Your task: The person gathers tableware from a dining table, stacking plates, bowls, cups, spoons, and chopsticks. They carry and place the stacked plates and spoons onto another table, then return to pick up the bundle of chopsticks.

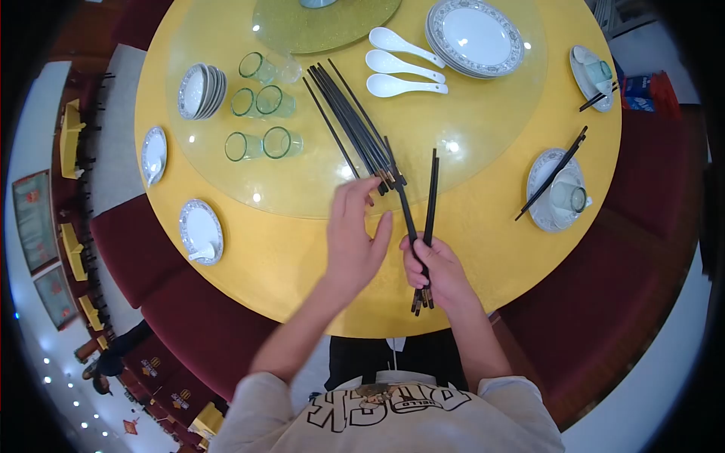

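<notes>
Several black chopsticks are gripped in my right hand, its fingers closed round them near their lower ends. My left hand is beside the near ends of a loose pile of black chopsticks, thumb and fingers apart. Its fingertips are close to those ends; whether they touch a chopstick I cannot tell. The pile lies slantwise on the glass turntable, with a few sticks spread apart from it. One held chopstick reaches up to the pile's near end and overlaps it.
Green-rimmed glasses and stacked small dishes stand left of the pile. Three white spoons and stacked plates are at the far right. Place settings line the yellow table, including a plate with chopsticks. Dark red chairs surround it.
</notes>
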`<state>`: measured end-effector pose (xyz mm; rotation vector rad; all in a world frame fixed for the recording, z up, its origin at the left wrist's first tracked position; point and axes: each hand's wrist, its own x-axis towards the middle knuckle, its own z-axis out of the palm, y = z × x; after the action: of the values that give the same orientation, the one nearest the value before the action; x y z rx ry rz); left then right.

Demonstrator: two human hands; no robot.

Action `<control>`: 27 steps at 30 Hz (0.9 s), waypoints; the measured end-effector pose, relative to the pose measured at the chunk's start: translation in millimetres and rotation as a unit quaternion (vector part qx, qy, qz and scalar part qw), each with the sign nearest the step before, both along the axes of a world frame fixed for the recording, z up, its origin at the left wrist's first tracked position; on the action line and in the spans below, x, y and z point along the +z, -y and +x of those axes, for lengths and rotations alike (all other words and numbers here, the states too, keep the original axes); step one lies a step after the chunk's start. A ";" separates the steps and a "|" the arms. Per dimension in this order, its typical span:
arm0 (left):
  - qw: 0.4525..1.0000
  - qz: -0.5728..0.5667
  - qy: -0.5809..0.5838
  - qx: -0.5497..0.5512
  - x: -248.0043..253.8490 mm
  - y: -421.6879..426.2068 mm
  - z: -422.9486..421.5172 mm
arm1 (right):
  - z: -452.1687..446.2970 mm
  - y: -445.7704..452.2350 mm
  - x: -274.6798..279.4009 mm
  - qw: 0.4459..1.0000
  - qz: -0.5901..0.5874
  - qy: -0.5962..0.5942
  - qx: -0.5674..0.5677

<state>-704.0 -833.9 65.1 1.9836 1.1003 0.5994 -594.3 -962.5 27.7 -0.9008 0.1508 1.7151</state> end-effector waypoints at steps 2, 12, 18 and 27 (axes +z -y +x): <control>0.975 -0.210 0.076 0.012 -15.4 11.1 4.9 | 5.1 -7.3 1.5 0.999 0.006 0.028 0.018; 0.865 -0.470 0.160 0.067 -30.8 -21.8 2.9 | 13.0 -53.1 -5.1 0.982 0.062 0.045 0.173; 0.888 -0.418 0.153 0.119 -28.2 -61.1 8.1 | 10.4 -48.8 -11.8 0.984 0.044 0.059 0.165; 0.867 -0.460 0.158 0.103 -45.1 -57.2 -3.5 | -0.8 -47.9 -14.8 0.978 0.041 0.138 0.150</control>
<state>-707.5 -776.8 19.9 0.9127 1.1036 0.3694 -595.1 -914.6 12.9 -1.1322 -0.2498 1.8340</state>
